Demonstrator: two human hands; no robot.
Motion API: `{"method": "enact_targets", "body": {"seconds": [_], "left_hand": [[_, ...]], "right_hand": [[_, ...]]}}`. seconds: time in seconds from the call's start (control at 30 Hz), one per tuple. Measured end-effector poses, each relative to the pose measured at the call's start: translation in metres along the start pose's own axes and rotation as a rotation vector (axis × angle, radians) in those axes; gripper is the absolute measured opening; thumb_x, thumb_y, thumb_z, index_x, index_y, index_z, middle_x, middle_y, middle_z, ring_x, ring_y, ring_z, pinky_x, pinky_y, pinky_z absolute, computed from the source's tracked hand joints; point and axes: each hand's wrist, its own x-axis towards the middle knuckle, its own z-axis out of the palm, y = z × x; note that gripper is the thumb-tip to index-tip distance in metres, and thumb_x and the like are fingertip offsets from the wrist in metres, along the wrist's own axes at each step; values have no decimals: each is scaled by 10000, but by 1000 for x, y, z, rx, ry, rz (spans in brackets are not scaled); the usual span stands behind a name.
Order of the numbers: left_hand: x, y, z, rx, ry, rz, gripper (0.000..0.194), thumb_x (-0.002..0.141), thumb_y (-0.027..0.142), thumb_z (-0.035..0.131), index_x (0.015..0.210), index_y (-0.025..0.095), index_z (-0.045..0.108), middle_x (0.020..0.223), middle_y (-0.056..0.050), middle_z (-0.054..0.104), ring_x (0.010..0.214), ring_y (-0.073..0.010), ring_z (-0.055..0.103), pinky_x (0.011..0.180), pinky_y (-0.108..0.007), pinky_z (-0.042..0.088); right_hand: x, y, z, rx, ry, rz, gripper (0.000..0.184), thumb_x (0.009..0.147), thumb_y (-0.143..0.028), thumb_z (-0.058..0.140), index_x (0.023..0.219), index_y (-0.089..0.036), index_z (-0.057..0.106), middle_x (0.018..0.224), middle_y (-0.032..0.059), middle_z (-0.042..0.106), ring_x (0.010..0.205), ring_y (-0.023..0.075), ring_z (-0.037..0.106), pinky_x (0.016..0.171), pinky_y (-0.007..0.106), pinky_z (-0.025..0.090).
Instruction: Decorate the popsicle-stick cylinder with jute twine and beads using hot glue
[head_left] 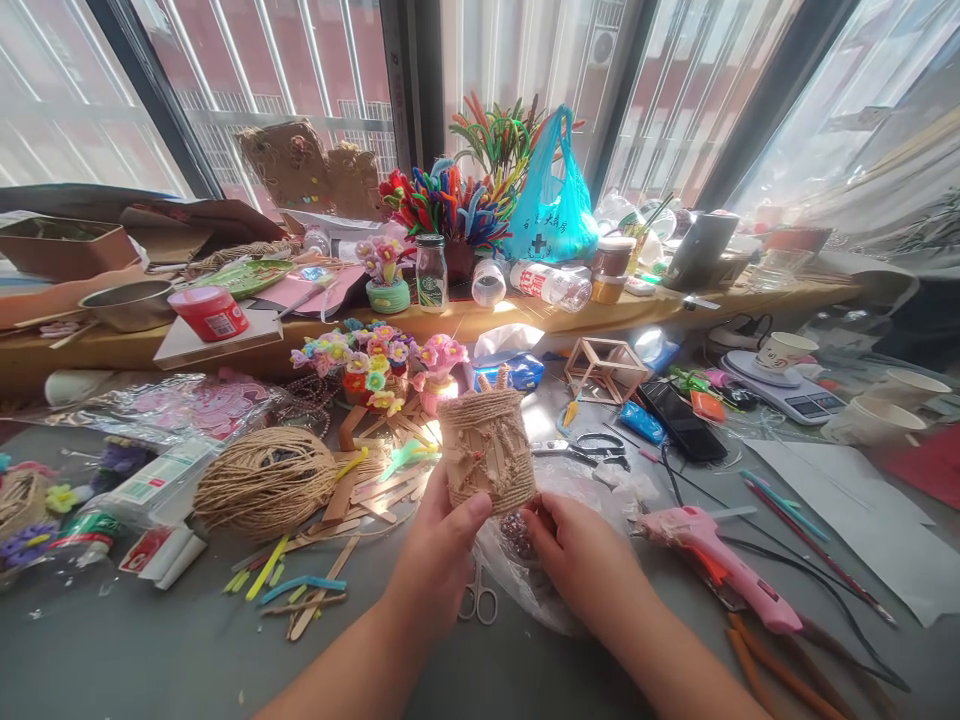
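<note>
My left hand grips a small cup-shaped holder by its lower left side, thumb across the front. The holder is made of wooden craft sticks with jute twine wound round its top and bottom, and a twine twig with a small red bead decorates its front. At the lower right edge of the holder is my right hand, its fingers curled into a pinch; whatever lies between the fingertips is hidden. Below the holder is a clear plastic bag with small dark beads. Small scissors lie beneath my hands.
Left of my hands are a big ball of jute twine and scattered craft sticks. A pink glue gun with its cable, black-handled scissors and a phone lie to the right. Pipe-cleaner flowers stand behind.
</note>
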Motion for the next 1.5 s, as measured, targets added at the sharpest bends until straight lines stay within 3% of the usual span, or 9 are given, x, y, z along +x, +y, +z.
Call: {"method": "enact_targets", "body": {"seconds": [0.17, 0.27, 0.37, 0.57, 0.93, 1.1, 1.2, 1.33, 1.5], "left_hand": [[3, -2, -4, 33, 27, -6, 566, 787, 427, 870, 1303, 273, 694, 1296, -86, 772, 1301, -361, 651, 1134, -496, 459], [2, -3, -1, 22, 47, 11, 475, 823, 383, 840, 1260, 265, 695, 1338, -83, 758, 1304, -346, 654, 1125, -480, 471], [1, -2, 2, 14, 58, 36, 430, 852, 364, 810, 1253, 270, 687, 1328, -75, 761, 1294, -332, 663, 1117, -478, 484], [4, -1, -1, 92, 110, 27, 386, 876, 364, 805, 1236, 271, 700, 1310, -67, 765, 1222, -292, 686, 1082, -455, 500], [5, -4, -5, 181, 115, 10, 519, 833, 451, 845, 1287, 265, 676, 1320, -93, 753, 1324, -350, 625, 1174, -511, 416], [9, -7, -10, 179, 108, -3, 578, 796, 481, 877, 1286, 257, 669, 1309, -101, 752, 1316, -356, 627, 1172, -521, 414], [7, -5, -6, 149, 113, 11, 520, 824, 432, 857, 1280, 263, 672, 1296, -86, 755, 1301, -337, 640, 1165, -502, 422], [6, -3, 0, 122, 140, 9, 447, 833, 397, 837, 1235, 260, 696, 1290, -82, 763, 1291, -338, 655, 1153, -494, 436], [6, -4, -1, 99, 121, -19, 510, 818, 401, 851, 1280, 271, 676, 1317, -80, 755, 1318, -336, 636, 1168, -482, 420]], "right_hand": [[-11, -2, 0, 906, -94, -90, 362, 979, -572, 633, 897, -220, 659, 759, -14, 608, 666, 161, 507, 614, 270, 410], [-14, -6, 0, 1151, -134, -16, 489, 865, -689, 757, 902, -210, 668, 655, -73, 460, 570, 111, 335, 540, 250, 286], [-15, -8, -3, 1271, -183, 30, 537, 805, -699, 826, 910, -198, 665, 603, -101, 400, 528, 84, 265, 507, 242, 201], [-16, -7, -6, 1452, -203, -16, 446, 821, -579, 881, 843, -196, 653, 591, -100, 400, 509, 67, 252, 484, 233, 169], [-16, -9, -7, 1632, -266, -6, 401, 807, -478, 917, 792, -197, 631, 596, -102, 361, 512, 63, 207, 472, 222, 178], [-16, -8, -8, 1482, -230, 20, 450, 806, -591, 853, 820, -222, 597, 596, -109, 330, 507, 79, 207, 477, 242, 177], [-21, -5, -17, 1022, -159, -40, 358, 931, -573, 682, 853, -232, 602, 648, -63, 433, 560, 126, 350, 535, 268, 272], [-33, 2, -29, 204, -75, -74, 197, 1001, -294, 527, 819, -236, 573, 789, 22, 629, 723, 208, 537, 650, 325, 338], [-34, 8, -30, -180, -228, 36, 192, 1011, -202, 531, 835, -232, 601, 846, 36, 727, 763, 228, 619, 649, 333, 313]]}}
